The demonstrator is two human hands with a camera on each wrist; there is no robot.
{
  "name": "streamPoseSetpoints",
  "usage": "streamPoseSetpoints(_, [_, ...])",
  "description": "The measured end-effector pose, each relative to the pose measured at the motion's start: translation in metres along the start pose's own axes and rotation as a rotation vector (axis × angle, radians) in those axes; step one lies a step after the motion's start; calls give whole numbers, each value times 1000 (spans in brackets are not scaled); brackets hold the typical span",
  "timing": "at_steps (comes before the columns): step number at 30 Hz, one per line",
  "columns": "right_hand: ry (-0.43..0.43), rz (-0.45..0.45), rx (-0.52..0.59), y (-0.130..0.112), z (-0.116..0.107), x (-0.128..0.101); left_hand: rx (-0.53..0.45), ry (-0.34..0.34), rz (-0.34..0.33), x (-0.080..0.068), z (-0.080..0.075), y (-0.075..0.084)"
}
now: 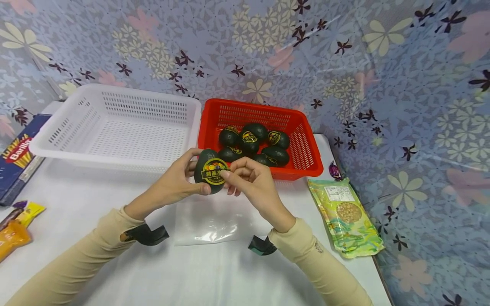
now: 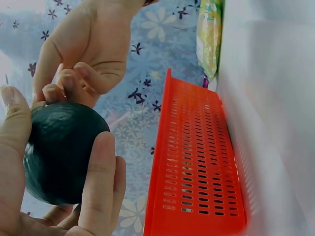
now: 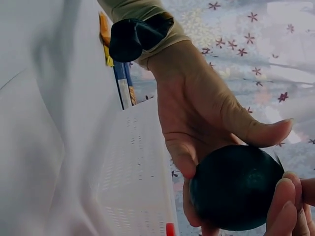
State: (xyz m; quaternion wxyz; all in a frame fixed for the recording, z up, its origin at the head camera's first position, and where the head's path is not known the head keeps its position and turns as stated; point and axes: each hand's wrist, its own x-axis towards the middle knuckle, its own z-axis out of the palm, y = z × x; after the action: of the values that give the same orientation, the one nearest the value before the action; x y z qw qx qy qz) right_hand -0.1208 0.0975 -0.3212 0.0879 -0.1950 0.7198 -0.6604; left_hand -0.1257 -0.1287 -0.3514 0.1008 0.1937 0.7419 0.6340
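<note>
My left hand (image 1: 197, 172) grips a dark green oval fruit (image 1: 208, 170) with a yellow sticker, thumb below and fingers over its top, in front of the red basket (image 1: 302, 153). My right hand (image 1: 229, 180) meets it from the right, its curled fingers and thumb pinching at the sticker's edge. In the left wrist view the fruit (image 2: 61, 157) sits between my left thumb and fingers (image 2: 101, 172), with the right hand (image 2: 83, 54) above it. The right wrist view shows the fruit (image 3: 236, 187) cupped by the left hand (image 3: 202, 113), right fingertips (image 3: 285, 206) on it.
Several more dark fruits (image 1: 252, 142) lie in the red basket. A white basket (image 1: 61, 131) stands to its left. A clear plastic bag (image 1: 208, 221) lies under my hands. A snack packet (image 1: 346, 216) lies at the right; a Barilla box (image 1: 19, 157) and yellow packets (image 1: 15, 225) at the left.
</note>
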Motion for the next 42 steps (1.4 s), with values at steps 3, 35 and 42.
streamPoseSetpoints(3, [-26,19,-22,1,-1,0,3,-7,-8,-1,0,0])
streamPoseSetpoints(35, [-135,70,-85,0,-6,0,16,-109,22,-4,0,7])
streamPoseSetpoints(42, [-121,47,-105,-2,-5,1,98,-52,-10,-6,6,13])
